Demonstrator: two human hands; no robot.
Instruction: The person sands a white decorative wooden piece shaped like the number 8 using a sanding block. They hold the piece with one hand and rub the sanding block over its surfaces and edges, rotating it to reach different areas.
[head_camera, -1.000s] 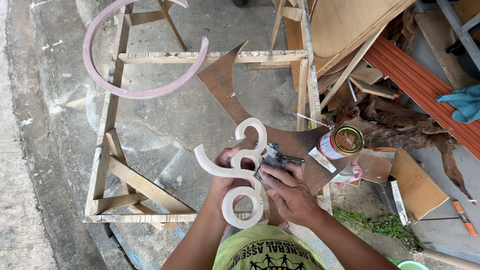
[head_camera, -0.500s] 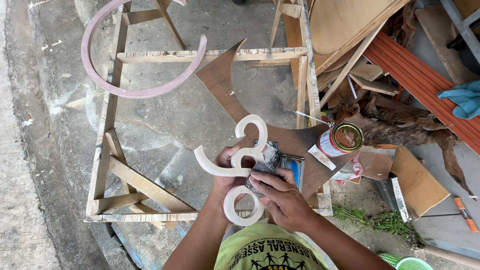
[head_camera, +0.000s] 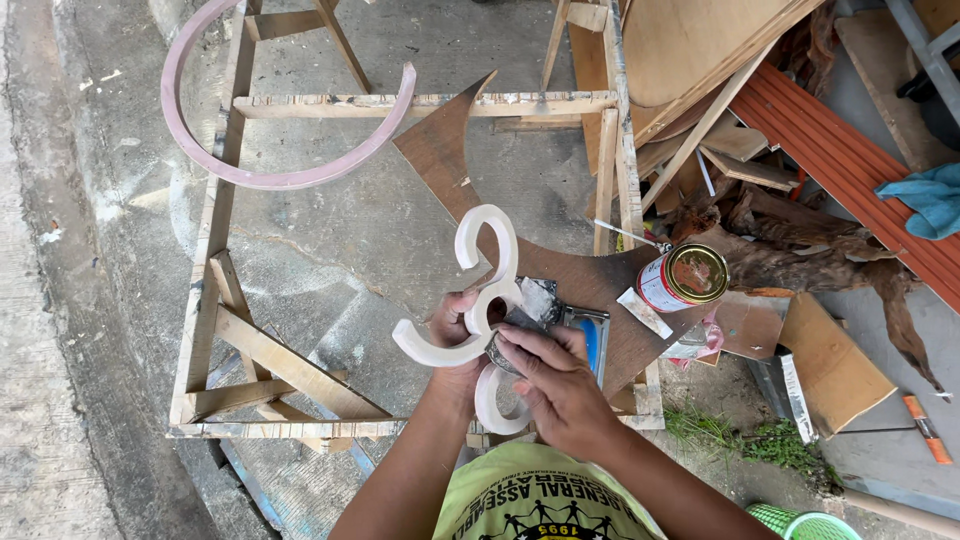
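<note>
A white scrolled cutout (head_camera: 487, 318) is gripped by the left hand (head_camera: 455, 335). A grey sanding pad (head_camera: 512, 340) is pressed against it, clasped in the right hand (head_camera: 560, 385).

open concrete (head_camera: 330, 250) left of hands, tin can (head_camera: 683, 278) blocking right

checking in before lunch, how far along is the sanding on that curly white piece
Done: the curly white piece is already cut to shape. In hand: the left hand grips it while the right hand presses a grey sanding pad to its middle. Left: how much is smoothed cannot be told; the can stays lidded and the pink ring lies apart.
</note>
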